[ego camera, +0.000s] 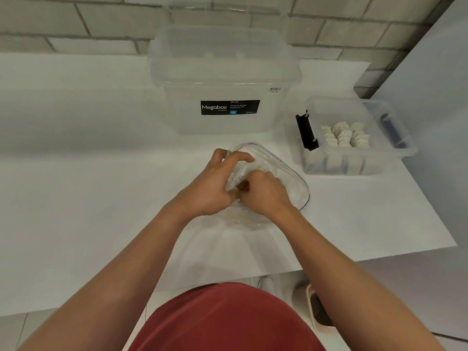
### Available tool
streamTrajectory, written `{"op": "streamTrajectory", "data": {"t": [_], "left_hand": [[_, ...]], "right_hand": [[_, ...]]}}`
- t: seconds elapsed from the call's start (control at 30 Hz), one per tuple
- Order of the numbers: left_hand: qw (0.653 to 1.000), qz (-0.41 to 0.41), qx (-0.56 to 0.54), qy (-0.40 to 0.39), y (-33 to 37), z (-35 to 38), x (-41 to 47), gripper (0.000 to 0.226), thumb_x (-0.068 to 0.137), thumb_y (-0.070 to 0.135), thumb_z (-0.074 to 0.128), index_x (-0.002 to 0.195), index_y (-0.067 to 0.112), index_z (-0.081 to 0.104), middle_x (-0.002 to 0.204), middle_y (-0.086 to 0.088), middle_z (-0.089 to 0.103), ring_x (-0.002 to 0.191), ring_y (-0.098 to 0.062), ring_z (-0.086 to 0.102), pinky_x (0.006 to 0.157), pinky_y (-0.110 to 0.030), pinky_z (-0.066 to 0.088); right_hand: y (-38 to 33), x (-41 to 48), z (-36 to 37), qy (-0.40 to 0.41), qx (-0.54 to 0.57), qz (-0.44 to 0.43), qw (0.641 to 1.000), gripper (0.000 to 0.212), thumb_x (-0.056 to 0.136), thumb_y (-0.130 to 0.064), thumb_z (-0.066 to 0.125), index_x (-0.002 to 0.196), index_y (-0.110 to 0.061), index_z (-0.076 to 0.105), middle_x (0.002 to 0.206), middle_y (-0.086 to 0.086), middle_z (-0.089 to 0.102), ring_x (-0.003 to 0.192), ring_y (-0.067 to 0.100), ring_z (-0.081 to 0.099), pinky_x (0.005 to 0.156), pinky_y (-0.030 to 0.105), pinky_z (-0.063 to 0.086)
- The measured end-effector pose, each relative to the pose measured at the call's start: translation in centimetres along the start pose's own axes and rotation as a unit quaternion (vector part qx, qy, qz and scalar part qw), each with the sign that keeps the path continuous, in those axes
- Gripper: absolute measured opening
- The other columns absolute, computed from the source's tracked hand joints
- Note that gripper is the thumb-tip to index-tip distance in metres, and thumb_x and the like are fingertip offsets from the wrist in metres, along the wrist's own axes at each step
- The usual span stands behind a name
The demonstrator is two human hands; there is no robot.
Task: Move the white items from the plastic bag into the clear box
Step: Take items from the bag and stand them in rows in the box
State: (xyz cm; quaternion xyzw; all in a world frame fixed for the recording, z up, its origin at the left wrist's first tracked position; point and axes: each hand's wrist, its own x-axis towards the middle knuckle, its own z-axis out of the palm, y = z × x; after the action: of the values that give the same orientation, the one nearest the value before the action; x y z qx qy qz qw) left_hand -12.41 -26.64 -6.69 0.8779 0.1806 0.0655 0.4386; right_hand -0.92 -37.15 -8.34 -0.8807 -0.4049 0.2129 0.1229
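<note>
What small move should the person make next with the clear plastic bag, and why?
Probably draw the right hand out of the clear plastic bag with one white item and carry it to the small clear plastic box. The left hand grips the bag's mouth, the right hand's curled fingers seem inside it, and white items already lie in that box.

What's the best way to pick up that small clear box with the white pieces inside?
Probably by its two short ends, one hand from each side, under the rim at the black latch and the blue latch. The small clear box stands upright and open with white items inside, so a level lift should keep them in.
</note>
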Motion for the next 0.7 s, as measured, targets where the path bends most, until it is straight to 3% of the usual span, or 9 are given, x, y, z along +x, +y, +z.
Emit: {"op": "streamTrajectory", "data": {"t": [0.1,0.23,0.37,0.5,0.6,0.7], "left_hand": [[1.000,0.000,0.003,-0.007,0.0,-0.5,0.0,0.066,0.078,-0.004,0.060,0.124,0.042,0.049,0.117,0.005,0.035,0.092,-0.001,0.048,0.075,-0.002,0.038],[1.000,-0.002,0.010,0.013,-0.1,-0.8,0.5,0.056,0.078,-0.005,0.061,0.115,0.038,0.060,0.110,0.003,0.040,0.088,-0.003,0.049,0.071,-0.002,0.037],[0.999,-0.018,0.027,0.015,-0.1,-0.7,1.2,0.046,0.078,0.022,0.079,0.117,0.040,0.063,0.111,0.004,0.042,0.096,-0.002,0.048,0.076,-0.007,0.036],[0.999,-0.016,0.028,-0.021,0.5,-0.5,1.6,0.053,0.069,0.044,0.085,0.118,0.045,0.064,0.112,0.004,0.043,0.108,-0.008,0.047,0.090,-0.022,0.042],[0.998,-0.003,0.046,-0.044,1.2,-0.1,1.8,0.051,0.067,0.049,0.085,0.114,0.047,0.065,0.111,0.004,0.045,0.102,-0.007,0.048,0.085,-0.022,0.042],[0.998,-0.008,0.045,-0.044,1.2,0.2,1.9,0.044,0.071,0.051,0.083,0.111,0.042,0.068,0.110,0.007,0.047,0.096,-0.003,0.048,0.079,-0.018,0.038]], "right_hand": [[0.9,-0.6,-0.4,0.053,-0.033,-0.021,0.998,0.015,0.090,-0.021,0.056,0.093,-0.026,0.070,0.090,-0.003,0.071,0.086,0.029,0.063,0.067,0.033,0.041],[1.6,-2.3,-2.2,0.102,-0.094,-0.072,0.988,0.022,0.094,-0.013,0.053,0.101,-0.021,0.072,0.097,0.001,0.069,0.091,0.030,0.062,0.070,0.036,0.040],[2.3,-3.9,-4.8,0.110,-0.045,-0.126,0.985,0.025,0.093,-0.011,0.057,0.106,-0.023,0.075,0.101,-0.006,0.066,0.093,0.023,0.063,0.076,0.037,0.049],[2.1,-4.4,-7.3,0.087,-0.108,-0.196,0.971,0.029,0.092,-0.005,0.060,0.111,-0.021,0.075,0.103,-0.002,0.066,0.092,0.027,0.065,0.072,0.044,0.054],[1.3,-4.3,-8.7,0.080,-0.167,-0.218,0.958,0.030,0.090,-0.004,0.060,0.111,-0.022,0.072,0.098,-0.002,0.062,0.086,0.028,0.064,0.069,0.043,0.052],[1.2,-4.0,-9.6,0.091,-0.151,-0.237,0.955,0.027,0.093,-0.006,0.060,0.110,-0.022,0.074,0.097,-0.002,0.064,0.085,0.027,0.064,0.069,0.042,0.052]]}}
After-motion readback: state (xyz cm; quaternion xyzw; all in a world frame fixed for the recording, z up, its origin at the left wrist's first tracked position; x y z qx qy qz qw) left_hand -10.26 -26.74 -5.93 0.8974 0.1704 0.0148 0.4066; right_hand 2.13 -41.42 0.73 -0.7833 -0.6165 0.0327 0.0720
